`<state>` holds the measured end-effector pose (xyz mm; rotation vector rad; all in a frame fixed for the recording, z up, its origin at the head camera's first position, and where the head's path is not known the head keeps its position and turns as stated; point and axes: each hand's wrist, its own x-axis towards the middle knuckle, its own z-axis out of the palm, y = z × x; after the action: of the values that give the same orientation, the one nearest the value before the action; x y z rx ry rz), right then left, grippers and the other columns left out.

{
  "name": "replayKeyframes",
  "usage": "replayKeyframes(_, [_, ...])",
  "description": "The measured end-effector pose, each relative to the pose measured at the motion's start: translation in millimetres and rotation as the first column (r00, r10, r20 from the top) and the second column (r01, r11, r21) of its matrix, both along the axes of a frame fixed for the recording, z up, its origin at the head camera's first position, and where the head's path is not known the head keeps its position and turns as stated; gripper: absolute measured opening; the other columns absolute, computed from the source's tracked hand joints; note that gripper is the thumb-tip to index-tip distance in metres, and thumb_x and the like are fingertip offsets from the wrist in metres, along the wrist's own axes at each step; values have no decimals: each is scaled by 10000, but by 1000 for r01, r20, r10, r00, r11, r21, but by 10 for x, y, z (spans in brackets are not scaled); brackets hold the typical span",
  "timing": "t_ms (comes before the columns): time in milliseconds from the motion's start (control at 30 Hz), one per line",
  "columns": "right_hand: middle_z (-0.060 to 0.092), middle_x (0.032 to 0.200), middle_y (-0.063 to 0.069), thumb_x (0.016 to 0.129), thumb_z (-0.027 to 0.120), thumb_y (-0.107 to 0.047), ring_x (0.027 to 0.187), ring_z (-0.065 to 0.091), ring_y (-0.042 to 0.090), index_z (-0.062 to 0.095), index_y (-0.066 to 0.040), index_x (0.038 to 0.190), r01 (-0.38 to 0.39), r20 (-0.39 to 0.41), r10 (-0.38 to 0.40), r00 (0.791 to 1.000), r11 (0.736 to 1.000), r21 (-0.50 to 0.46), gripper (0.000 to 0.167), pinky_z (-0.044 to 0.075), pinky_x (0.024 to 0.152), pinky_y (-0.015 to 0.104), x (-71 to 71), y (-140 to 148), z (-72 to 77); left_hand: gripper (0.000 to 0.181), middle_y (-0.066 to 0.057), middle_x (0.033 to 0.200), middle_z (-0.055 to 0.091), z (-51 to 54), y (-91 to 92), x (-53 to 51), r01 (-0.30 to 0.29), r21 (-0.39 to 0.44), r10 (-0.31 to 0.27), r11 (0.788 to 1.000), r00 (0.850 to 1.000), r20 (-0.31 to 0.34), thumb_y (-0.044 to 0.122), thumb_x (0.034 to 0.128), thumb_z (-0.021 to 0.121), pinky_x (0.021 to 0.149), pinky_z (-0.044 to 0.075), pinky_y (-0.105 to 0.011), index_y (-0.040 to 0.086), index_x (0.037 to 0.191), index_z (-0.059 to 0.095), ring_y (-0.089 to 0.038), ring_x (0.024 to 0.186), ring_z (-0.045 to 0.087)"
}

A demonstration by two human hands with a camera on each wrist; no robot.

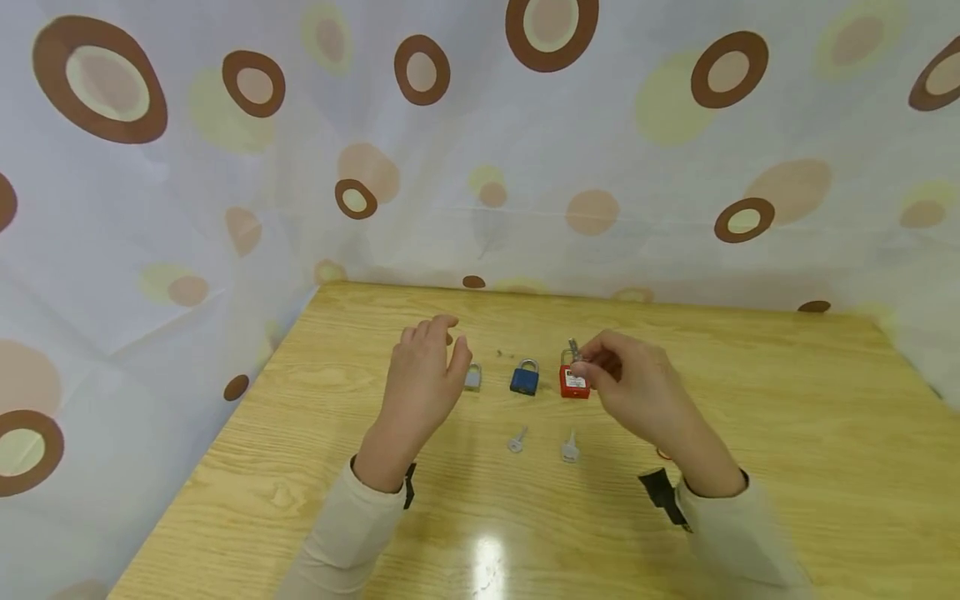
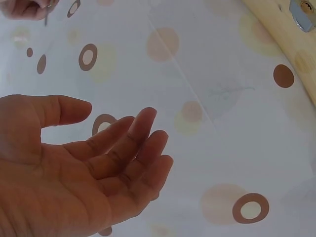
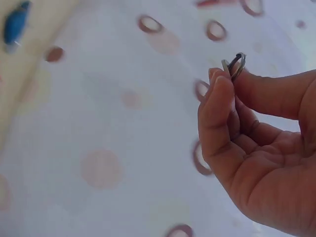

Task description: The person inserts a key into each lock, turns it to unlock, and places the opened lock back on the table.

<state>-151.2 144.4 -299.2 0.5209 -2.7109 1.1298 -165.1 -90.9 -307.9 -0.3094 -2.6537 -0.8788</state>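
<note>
My right hand (image 1: 637, 383) pinches a small silver key (image 1: 573, 347) between thumb and fingertips, above the red padlock (image 1: 574, 388). In the right wrist view a metal ring (image 3: 239, 66) shows at those fingertips. The left hand (image 1: 423, 375) hovers over the table with its fingers loosely bent and nothing in it; the left wrist view shows its bare palm (image 2: 74, 173). Beside it stands a silver padlock (image 1: 472, 379), partly hidden by that hand. Between the hands lies a blue padlock (image 1: 525, 380). All three shackles look closed.
Two grey keys (image 1: 517, 440) lie nearer the front of the wooden table (image 1: 480, 500). Behind the blue padlock is a tiny metal piece (image 1: 506, 354). A reddish ring (image 1: 663, 454) shows partly beside the right wrist. A patterned curtain (image 1: 480, 167) hangs around the table.
</note>
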Motion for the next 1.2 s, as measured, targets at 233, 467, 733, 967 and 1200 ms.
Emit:
replayKeyframes(233, [660, 821, 6, 871, 691, -23, 658, 600, 31, 635, -47, 942, 38, -204, -49, 978, 998, -56, 94, 463, 579, 169, 346, 294, 330, 298, -123, 920, 625, -30, 48, -10, 25, -63, -22, 998, 999, 46, 157, 956, 589, 671, 459, -358, -7, 1204, 604, -280, 847, 531])
replayKeyframes(467, [657, 833, 22, 840, 708, 25, 667, 581, -8, 626, -30, 933, 59, -310, -81, 947, 995, -78, 135, 421, 607, 105, 447, 391, 403, 241, -103, 847, 634, -142, 25, -149, 45, -109, -29, 993, 988, 149, 124, 927, 641, 553, 454, -284, -22, 1118, 648, -240, 749, 547])
replayKeyframes(733, [656, 832, 40, 860, 694, -4, 664, 557, 10, 614, -16, 948, 73, -317, -91, 944, 995, -70, 120, 418, 603, 104, 519, 407, 397, 140, -95, 791, 652, -382, 70, -510, 103, -202, -27, 974, 938, 345, 97, 928, 638, 575, 481, -284, -30, 881, 675, -168, 628, 561])
replayKeyframes(967, [648, 839, 20, 857, 694, 0, 672, 546, 38, 607, -14, 947, 94, -321, -116, 940, 992, -80, 125, 419, 621, 96, 525, 389, 395, 233, -36, 676, 471, -736, 90, -903, 112, -234, 21, 966, 866, 500, 163, 929, 650, 541, 382, -240, -64, 887, 621, -141, 573, 419])
replayKeyframes(1200, [638, 810, -9, 850, 696, 18, 678, 585, 98, 609, -17, 937, 82, -346, -96, 933, 995, -54, 128, 445, 641, 107, 515, 348, 377, 426, -165, 1040, 649, -905, 125, -1011, 77, -223, 56, 972, 844, 533, 223, 857, 747, 752, 495, -342, -103, 1097, 615, -194, 742, 499])
